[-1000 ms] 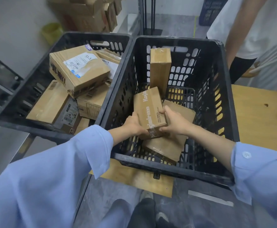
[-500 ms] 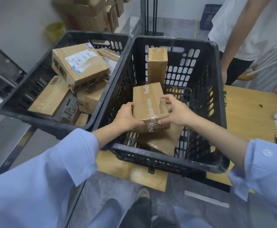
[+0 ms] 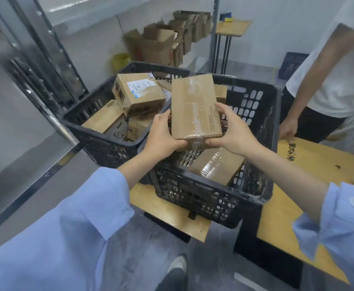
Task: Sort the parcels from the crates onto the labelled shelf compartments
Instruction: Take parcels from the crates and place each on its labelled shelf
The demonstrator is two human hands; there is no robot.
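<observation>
The person in the pale blue sleeves holds one brown cardboard parcel (image 3: 195, 108) in both hands, just above the open top of the right crate (image 3: 203, 198). The parcel stands on end, its taped broad face turned toward them, with faint print down it that is too blurred to read. The left hand (image 3: 163, 133) grips its lower left edge, thumb up the side and fingers (image 3: 182, 143) curled under the bottom corner. The right hand (image 3: 235, 133) clasps the lower right edge in the same way, fingers wrapped round the side and under the base.

Below the held parcel, another taped parcel (image 3: 216, 166) lies flat on the floor of the right crate. A third box (image 3: 221, 94) peeks out behind the held one, against the far wall. The left crate (image 3: 100, 133) stands touching the right one and is well filled with boxes. The top box (image 3: 138, 93) lies tilted and carries a white shipping label.

The right crate stands on a wooden desk (image 3: 281, 211). A second person in a white shirt (image 3: 340, 80) stands at the desk's far side, one hand (image 3: 287, 129) on its edge. Metal shelf uprights (image 3: 46, 59) rise to the left. Open empty cartons (image 3: 161, 45) are stacked against the back wall beside a yellow bin (image 3: 120, 60).
</observation>
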